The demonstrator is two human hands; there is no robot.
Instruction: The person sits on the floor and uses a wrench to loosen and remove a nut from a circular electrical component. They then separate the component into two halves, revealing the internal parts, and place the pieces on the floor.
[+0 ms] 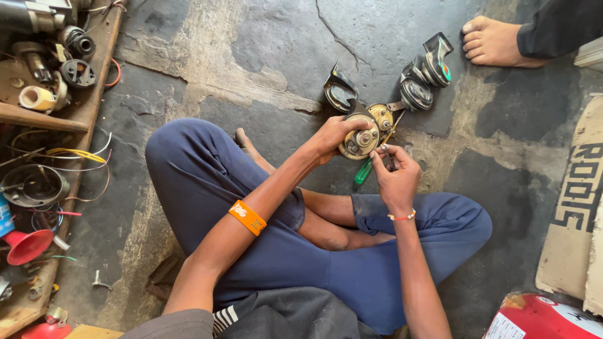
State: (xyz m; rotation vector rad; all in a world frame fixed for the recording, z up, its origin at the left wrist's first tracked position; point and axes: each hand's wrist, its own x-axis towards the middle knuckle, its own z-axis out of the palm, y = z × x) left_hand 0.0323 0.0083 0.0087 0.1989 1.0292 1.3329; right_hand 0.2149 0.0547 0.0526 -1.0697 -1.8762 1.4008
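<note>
A person sits cross-legged on a cracked grey stone floor, seen from above, with both arms reaching toward the centre of the frame. The left hand (333, 135) is wrapped around a round, brass-coloured horn unit (359, 142), fingers curled over its upper rim and holding it face-up just above the knees. The right hand (394, 172) sits immediately to the lower right of the disc, its fingertips (381, 150) pinched narrow at the disc's right edge, perhaps on a small part too tiny to make out. Beneath that hand lies a green-handled screwdriver (363, 171), its long axis running from lower left up toward upper right, mostly hidden by the fingers. So the disc lies between the hands, gripped by the left, worked from the right. Just beyond it, toward upper centre, more dark horn units (422, 78) rest on the floor. Another person's bare foot (493, 43) shows at upper right; a cluttered wooden tray (94, 94) fills the left edge.
</note>
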